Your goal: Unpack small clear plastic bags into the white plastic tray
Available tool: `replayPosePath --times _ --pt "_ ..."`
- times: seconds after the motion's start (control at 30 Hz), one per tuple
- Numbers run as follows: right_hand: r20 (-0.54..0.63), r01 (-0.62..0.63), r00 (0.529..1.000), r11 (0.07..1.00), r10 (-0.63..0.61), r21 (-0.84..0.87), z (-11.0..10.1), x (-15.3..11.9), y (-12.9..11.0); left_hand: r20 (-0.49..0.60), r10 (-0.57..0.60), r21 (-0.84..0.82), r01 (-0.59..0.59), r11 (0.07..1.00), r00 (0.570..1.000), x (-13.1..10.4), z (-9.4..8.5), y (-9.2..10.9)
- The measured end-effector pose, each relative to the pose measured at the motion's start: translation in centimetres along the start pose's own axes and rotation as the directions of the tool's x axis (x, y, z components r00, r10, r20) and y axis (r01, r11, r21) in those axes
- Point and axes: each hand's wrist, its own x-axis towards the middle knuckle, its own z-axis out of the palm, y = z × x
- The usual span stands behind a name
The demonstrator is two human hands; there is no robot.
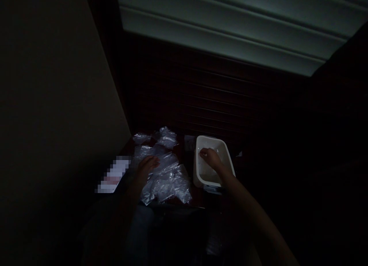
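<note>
Clear plastic bags (165,162) lie in a loose, crinkled pile on a dark reddish surface. Over the left part of this pile is my left hand (147,164), its fingers stretched to the right and holding nothing that shows. To the right stands a white rectangular tub (198,174) with rounded corners. My right hand (210,157) reaches over its right side, inside the rim, with fingers curled together. Whatever those fingers hold is too dim to make out. A few small light specks show within the tub.
A lit phone screen (113,175), blurred into blocks, is at the left. Pale horizontal slats (218,32) let in faint light above dark slats (218,89) behind the surface. A plain wall (63,74) rises on the left. Most of the scene is very dark.
</note>
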Motion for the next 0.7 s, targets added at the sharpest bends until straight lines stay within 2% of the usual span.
replayPosePath --times 0.1,0.23,0.33,0.43,0.5,0.57,0.63,0.7 --pt "-0.118 -0.021 0.993 0.999 0.015 -0.050 -0.7 -0.3 -0.4 -0.015 -0.017 -0.027 0.017 0.999 1.000 0.2 0.2 0.2" --pt "-0.208 -0.034 0.978 0.999 0.033 0.002 -2.3 -0.3 -1.5 -0.007 -0.021 -0.044 0.021 0.999 1.000 0.3 0.1 0.3" --pt "-0.239 0.035 0.971 0.999 -0.025 0.040 -3.6 0.2 -3.2 0.002 -0.020 -0.044 0.020 0.999 1.000 0.5 0.1 0.0" --pt "-0.230 0.130 0.967 0.989 -0.113 0.063 -4.0 1.2 -6.1 -0.001 -0.015 -0.038 0.015 0.999 1.000 0.8 0.1 -0.3" --pt "-0.144 0.207 0.970 0.976 -0.196 0.067 -3.5 2.0 -8.2 0.005 -0.013 -0.040 0.014 0.999 1.000 0.9 0.0 -0.4" --pt "0.012 0.230 0.973 0.973 -0.230 0.021 -2.2 2.7 -10.2 0.017 -0.017 -0.034 0.017 0.999 1.000 1.0 -0.2 -0.4" --pt "0.201 0.220 0.958 0.973 -0.203 -0.064 -0.4 3.1 -11.8 0.026 -0.023 -0.024 0.024 0.999 0.999 0.9 -0.4 -0.3" --pt "0.383 0.182 0.916 0.973 -0.117 -0.139 1.4 3.2 -12.9 0.020 -0.027 -0.016 0.028 0.999 0.999 0.8 -0.6 -0.2"
